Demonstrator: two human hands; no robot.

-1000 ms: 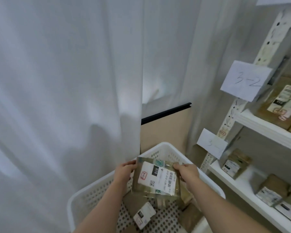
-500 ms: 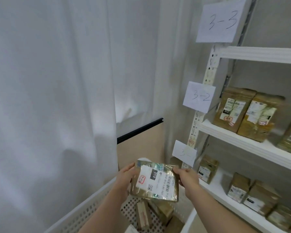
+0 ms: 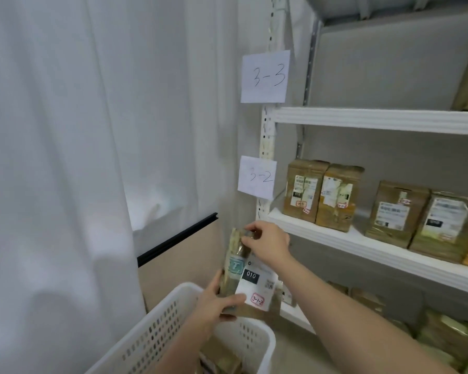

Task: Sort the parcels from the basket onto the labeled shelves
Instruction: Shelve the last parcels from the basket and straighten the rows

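sorting looks partway done: several parcels (image 3: 324,195) already stand on the 3-2 shelf (image 3: 362,244), more lie in the basket (image 3: 173,327), and a parcel (image 3: 247,276) tagged 3-1-2 is gripped above the basket by left hand (image 3: 214,306) and right hand (image 3: 268,242) fingers

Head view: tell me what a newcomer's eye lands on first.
The parcel stands upright over the white basket, low in the middle, with the left hand gripping its bottom and the right hand pinching its top; its red-ringed sticker reads about 3-1-2. Next come the handwritten 3-3 label and 3-2 label on the shelf post, then the brown parcels lined up on the shelf beside 3-2.
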